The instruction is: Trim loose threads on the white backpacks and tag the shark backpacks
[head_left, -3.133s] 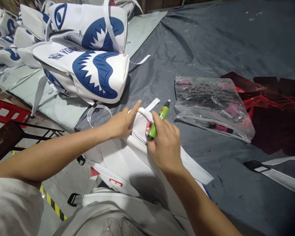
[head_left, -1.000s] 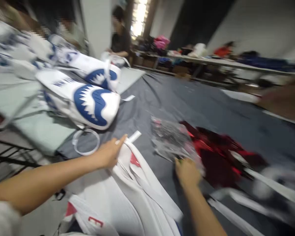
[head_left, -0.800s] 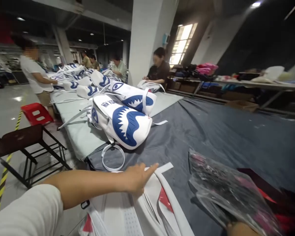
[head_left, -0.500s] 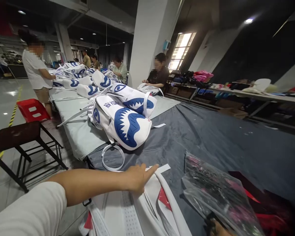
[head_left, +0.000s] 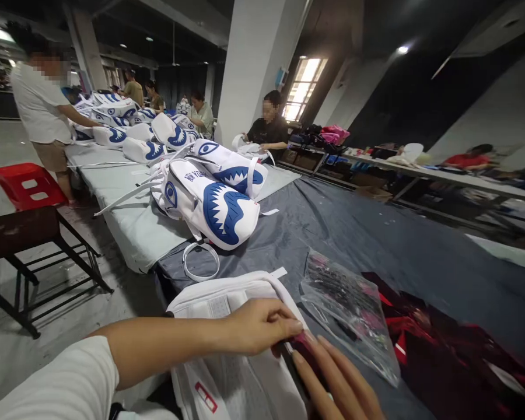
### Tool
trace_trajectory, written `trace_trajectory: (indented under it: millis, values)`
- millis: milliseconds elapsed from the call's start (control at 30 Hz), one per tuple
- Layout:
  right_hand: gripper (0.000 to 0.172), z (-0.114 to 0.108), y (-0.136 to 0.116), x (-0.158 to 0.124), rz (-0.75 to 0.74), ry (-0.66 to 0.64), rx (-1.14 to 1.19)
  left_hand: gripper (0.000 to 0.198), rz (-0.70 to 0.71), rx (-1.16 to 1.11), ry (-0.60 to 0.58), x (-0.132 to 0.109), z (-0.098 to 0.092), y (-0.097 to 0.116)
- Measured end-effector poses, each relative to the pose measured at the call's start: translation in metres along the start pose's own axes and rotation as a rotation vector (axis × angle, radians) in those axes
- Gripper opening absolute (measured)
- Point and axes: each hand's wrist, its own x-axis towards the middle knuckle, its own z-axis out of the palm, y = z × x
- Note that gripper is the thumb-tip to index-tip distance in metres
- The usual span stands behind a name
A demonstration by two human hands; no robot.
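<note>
at far left a dark stool point(head_left: 20, 233) stands on the floor, a red chair point(head_left: 13, 188) just behind it. beyond, a person point(head_left: 41, 108) in a white top reaches toward a heap of white bags point(head_left: 137, 150) on the desk point(head_left: 367, 227), which has a pale cover there and a grey one to the right. nearer, two shark bags point(head_left: 203, 201), white with blue mouths, lie together, and a strap loop point(head_left: 201, 278) rests in front. the near bag point(head_left: 245, 373) lies at the desk's near end, under both hands. the left hand point(head_left: 258, 326) pinches the end of a dark item point(head_left: 291, 364) over the bag's right side; what the item is cannot be told. the right hand point(head_left: 335, 379) has its fingers nearly straight and close together along it; whether they grip cannot be told. right of them lies a plastic bag point(head_left: 359, 321) holding dark and pink things, then dark red pieces point(head_left: 455, 356).
</note>
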Motion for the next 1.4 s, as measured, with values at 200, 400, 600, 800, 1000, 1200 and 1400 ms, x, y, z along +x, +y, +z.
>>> trace_trajectory:
  millis: [200,400,600,800,1000,1200,1400]
  values:
    - [0.045,-0.005,-0.037,0.018,0.424,0.129,0.189,0.033,0.002,-0.248,0.161,-0.024,-0.005,-0.008]
    - [0.014,-0.016,-0.049,0.036,0.602,0.04,0.477,0.018,0.176,-0.015,0.125,-0.043,-0.005,-0.02]
    - [0.02,-0.006,-0.043,0.023,0.713,-0.069,0.332,0.041,0.563,0.602,0.302,-0.052,-0.031,-0.045]
    - [0.026,0.016,-0.029,0.026,0.807,-0.483,0.237,0.036,0.473,1.091,0.26,-0.032,-0.057,-0.066]
    - [0.021,0.032,-0.023,0.065,0.785,-0.924,0.208,0.018,0.545,0.996,0.238,-0.031,-0.06,-0.07]
    - [0.021,0.045,-0.033,0.073,0.691,-1.026,0.18,0.016,0.659,0.958,0.25,-0.037,-0.065,-0.078]
    - [0.023,0.048,-0.036,0.084,0.594,-1.11,0.147,0.018,0.688,0.943,0.252,-0.037,-0.066,-0.08]
